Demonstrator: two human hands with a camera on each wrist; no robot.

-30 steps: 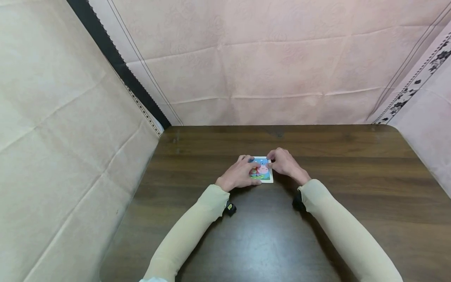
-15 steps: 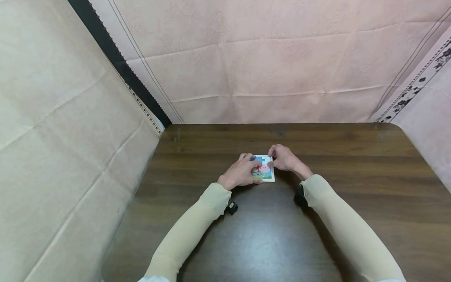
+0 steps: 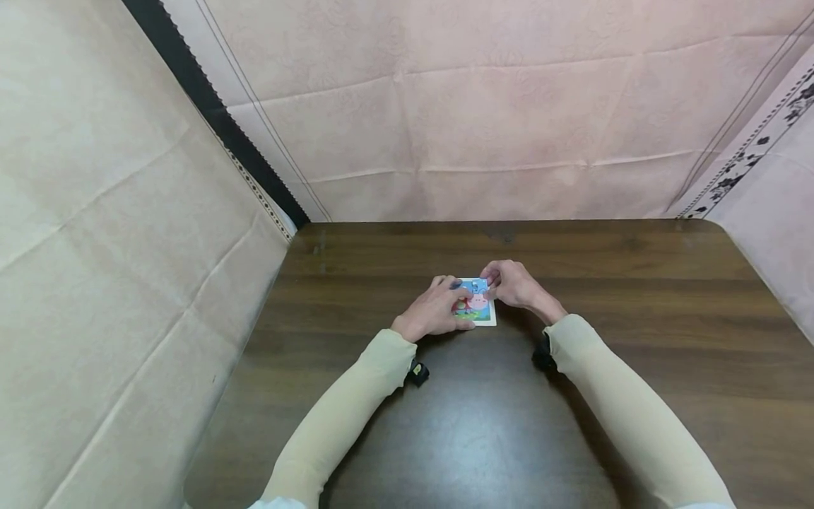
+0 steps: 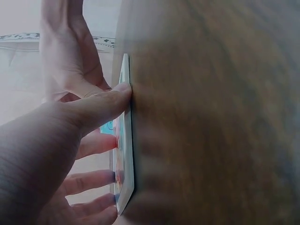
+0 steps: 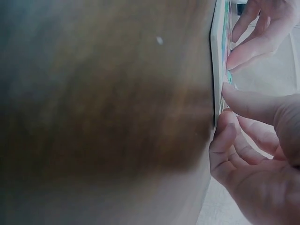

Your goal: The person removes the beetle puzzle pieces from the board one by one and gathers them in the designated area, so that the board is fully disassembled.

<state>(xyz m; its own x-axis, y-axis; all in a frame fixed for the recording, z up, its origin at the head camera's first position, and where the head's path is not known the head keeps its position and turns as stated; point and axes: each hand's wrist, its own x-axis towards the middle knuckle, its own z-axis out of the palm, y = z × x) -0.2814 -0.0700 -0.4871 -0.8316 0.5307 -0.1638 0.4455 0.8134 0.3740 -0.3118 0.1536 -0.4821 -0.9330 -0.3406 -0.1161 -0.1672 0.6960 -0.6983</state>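
Note:
A small jigsaw puzzle point(image 3: 478, 317) with a pale rim and a bright cartoon picture lies flat on the wooden table. My left hand point(image 3: 434, 309) rests on its left part with fingers spread, the thumb at the near edge. At the upper right corner is my right hand point(image 3: 514, 284), its thumb and curled fingers pinching what looks like a puzzle piece point(image 4: 107, 126); the fingers mostly cover it. In the left wrist view that teal bit stands up off the face. In the right wrist view, the right thumb point(image 5: 251, 104) touches the puzzle's face near the rim.
The brown wooden table point(image 3: 470, 417) spreads around the puzzle on all sides. Pale cloth point(image 3: 496, 120) hangs behind the far edge, and more cloth point(image 3: 127, 283) hangs at the left. A dark wrist device point(image 3: 417, 373) sits under the left sleeve.
At the upper right corner a whitish patch seen half a second ago now shows blue. The right fingers have shifted slightly left; the left hand stays on the puzzle.

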